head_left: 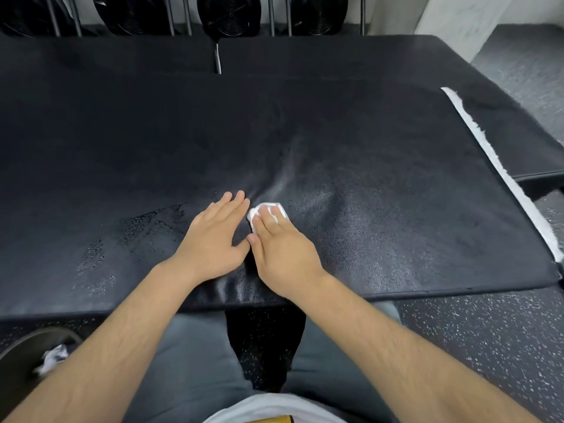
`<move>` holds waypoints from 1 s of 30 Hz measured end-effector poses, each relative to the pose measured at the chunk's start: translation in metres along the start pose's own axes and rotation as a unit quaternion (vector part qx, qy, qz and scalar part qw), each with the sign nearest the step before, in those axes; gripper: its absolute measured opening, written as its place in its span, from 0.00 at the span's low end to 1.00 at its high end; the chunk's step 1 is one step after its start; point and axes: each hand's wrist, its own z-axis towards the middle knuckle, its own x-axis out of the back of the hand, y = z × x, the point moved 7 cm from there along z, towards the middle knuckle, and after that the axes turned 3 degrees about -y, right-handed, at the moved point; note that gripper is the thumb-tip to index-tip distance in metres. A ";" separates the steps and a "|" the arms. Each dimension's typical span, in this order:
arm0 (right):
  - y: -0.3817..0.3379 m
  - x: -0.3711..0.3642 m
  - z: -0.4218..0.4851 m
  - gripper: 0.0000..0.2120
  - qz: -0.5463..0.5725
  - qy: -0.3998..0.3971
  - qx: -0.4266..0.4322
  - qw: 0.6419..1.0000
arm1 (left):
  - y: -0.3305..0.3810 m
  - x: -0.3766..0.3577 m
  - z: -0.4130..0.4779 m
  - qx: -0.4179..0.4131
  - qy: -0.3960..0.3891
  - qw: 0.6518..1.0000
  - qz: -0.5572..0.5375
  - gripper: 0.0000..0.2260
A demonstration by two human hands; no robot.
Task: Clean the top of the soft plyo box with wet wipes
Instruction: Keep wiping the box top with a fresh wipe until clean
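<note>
Partly hidden: wet wipe [268, 206] under right hand [282, 254] | left hand [213, 239] beside | all fingers [232, 205] straight on plyo box [396, 178]

One camera only, worn on the person's head. It faces forward and tilts steeply down, close over the near edge of the black box [366, 154], whose top fills most of the view. Both forearms run from the bottom corners and meet at the left hand [213, 239] and right hand [282, 254] just below centre. The wide lens bows the box's edges and reaches far — lap [189, 361] at the bottom, speckled floor [476, 340] at right, metal bars [171, 22] along the top.
</note>
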 end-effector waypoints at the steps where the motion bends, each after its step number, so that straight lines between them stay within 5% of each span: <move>1: 0.002 0.001 -0.003 0.26 -0.001 -0.004 0.004 1.000 | -0.001 -0.001 0.000 0.000 -0.001 1.000 0.004 0.38; 7: 0.027 0.018 0.020 0.31 0.041 0.016 -0.034 0.998 | -0.001 -0.003 0.001 0.005 -0.007 1.000 0.003 0.35; 12: -0.004 0.006 0.000 0.27 0.009 -0.018 0.024 1.000 | 0.003 -0.001 -0.001 0.020 -0.016 1.000 -0.009 0.36; 16: 0.019 0.007 0.039 0.32 0.043 0.001 -0.036 0.998 | 0.011 0.025 0.020 0.037 -0.022 0.999 0.013 0.34; 22: 0.019 0.004 0.025 0.23 -0.002 0.010 -0.041 0.999 | -0.014 0.032 0.048 0.029 -0.112 0.992 0.047 0.47; 27: 0.071 0.024 0.052 0.24 0.006 0.055 -0.146 0.988 | -0.022 0.024 0.048 0.034 -0.067 0.997 -0.004 0.45; 30: 0.037 0.013 0.040 0.28 -0.030 0.029 -0.092 0.995 | -0.019 0.022 0.049 0.042 -0.066 0.997 0.004 0.44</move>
